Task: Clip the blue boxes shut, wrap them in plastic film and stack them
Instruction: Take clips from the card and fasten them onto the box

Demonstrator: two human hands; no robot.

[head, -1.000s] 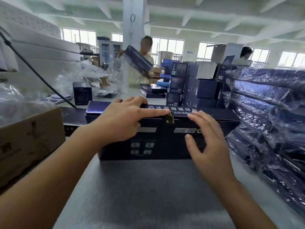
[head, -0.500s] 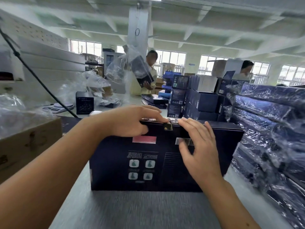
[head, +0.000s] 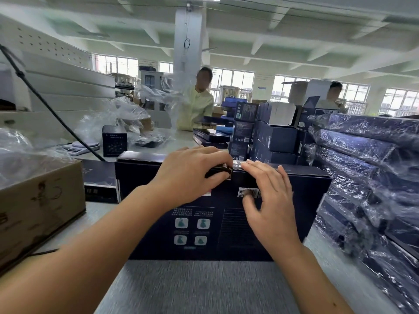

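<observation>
On the tabletop (head: 204,286), the clip (head: 227,172) on a blue box (head: 226,241) is pinched by the left grip (head: 188,175); the right grip (head: 272,200) is spread.

left hand (head: 190,175) seemingly pinches the clasp (head: 229,172) on the blue box (head: 226,243); right hand (head: 272,205) rests beside.

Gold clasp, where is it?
The gold clasp sits mid-frame in the head view on the blue box, top front edge, pinched by the left hand, the right hand beside it.
</observation>
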